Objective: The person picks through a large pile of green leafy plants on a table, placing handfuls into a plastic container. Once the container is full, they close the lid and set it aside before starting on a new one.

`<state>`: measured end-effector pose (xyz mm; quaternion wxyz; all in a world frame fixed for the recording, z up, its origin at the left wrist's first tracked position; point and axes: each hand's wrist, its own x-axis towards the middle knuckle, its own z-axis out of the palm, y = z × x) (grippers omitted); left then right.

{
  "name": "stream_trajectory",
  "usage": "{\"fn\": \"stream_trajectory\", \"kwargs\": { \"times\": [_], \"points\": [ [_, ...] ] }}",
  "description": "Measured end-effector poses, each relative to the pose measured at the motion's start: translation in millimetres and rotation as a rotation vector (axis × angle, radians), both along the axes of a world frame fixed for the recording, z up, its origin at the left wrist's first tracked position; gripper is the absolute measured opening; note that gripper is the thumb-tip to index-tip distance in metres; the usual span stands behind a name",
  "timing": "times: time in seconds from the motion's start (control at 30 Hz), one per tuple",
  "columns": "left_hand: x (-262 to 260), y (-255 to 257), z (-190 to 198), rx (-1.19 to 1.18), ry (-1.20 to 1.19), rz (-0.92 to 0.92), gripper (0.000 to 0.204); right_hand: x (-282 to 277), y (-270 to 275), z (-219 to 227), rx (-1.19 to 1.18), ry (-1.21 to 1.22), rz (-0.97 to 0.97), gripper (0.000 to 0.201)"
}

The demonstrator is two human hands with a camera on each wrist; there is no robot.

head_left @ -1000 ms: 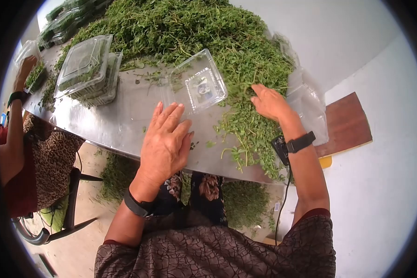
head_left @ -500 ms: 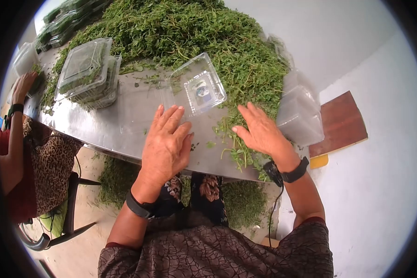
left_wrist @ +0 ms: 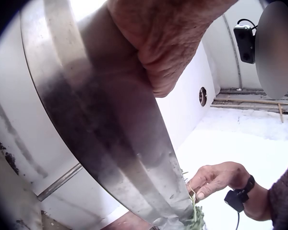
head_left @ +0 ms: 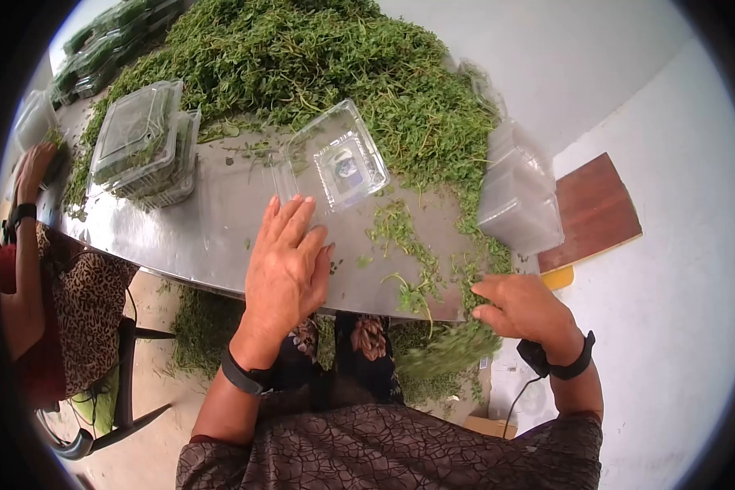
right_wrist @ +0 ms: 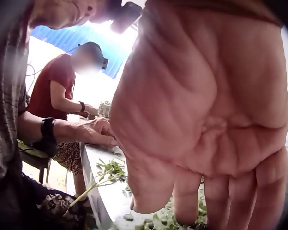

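My left hand [head_left: 282,261], palm down with fingers extended, is over the near part of the steel table [head_left: 212,249], fingertips beside an opened clear plastic clamshell box [head_left: 376,167]. The box's raised part has a bluish label. At the table's right front edge, my right hand [head_left: 527,306] is beside loose green sprigs [head_left: 412,286]. Its palm and nearly straight fingers show in the right wrist view, with green leaves [right_wrist: 158,223] below them. A blurred clump of greens [head_left: 457,347] hangs in the air below the edge, close to the right fingers.
A large heap of greens [head_left: 302,65] covers the back of the table. Filled clamshell boxes [head_left: 135,139] are stacked at left, nested clear containers [head_left: 523,196] at right by a red-brown board [head_left: 592,212]. Another person's hand [head_left: 34,167] works at far left. More greens lie on the floor.
My right hand has swept from the heap's right side toward me to the table edge, and greens there have moved off the table. My left hand has stayed nearly in place.
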<state>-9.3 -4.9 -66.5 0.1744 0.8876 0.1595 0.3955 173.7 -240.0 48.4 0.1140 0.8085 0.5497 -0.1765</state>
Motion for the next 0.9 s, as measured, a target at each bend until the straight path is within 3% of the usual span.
{"fn": "stream_trajectory", "kwargs": {
  "times": [0.17, 0.23, 0.37, 0.47, 0.83, 0.9],
  "points": [
    [0.3, 1.4, -2.4, 0.011, 0.007, 0.012, 0.017, -1.3, 32.8, -7.6, 0.241, -0.026, 0.016, 0.025],
    [0.3, 0.9, -2.4, -0.005, -0.007, 0.002, 0.017, -4.2, 49.1, -20.5, 0.465, -0.103, 0.098, 0.037],
    [-1.0, 0.2, -0.4, -0.019, 0.001, -0.006, 0.016, -15.2, 81.0, -42.7, 0.503, -0.074, 0.213, 0.046],
    [-0.2, 1.4, 0.7, -0.009, -0.006, -0.008, 0.016, -23.6, 85.1, -56.5, 0.325, -0.099, 0.208, 0.059],
    [0.7, -0.4, -1.0, 0.056, -0.044, 0.007, 0.021, -28.3, -23.0, -37.9, 0.230, -0.179, 0.029, 0.056],
    [1.2, 1.7, -4.2, 0.087, -0.074, 0.021, 0.024, -36.0, -24.9, -15.8, -0.083, -0.136, -0.163, 0.052]
  ]
}}
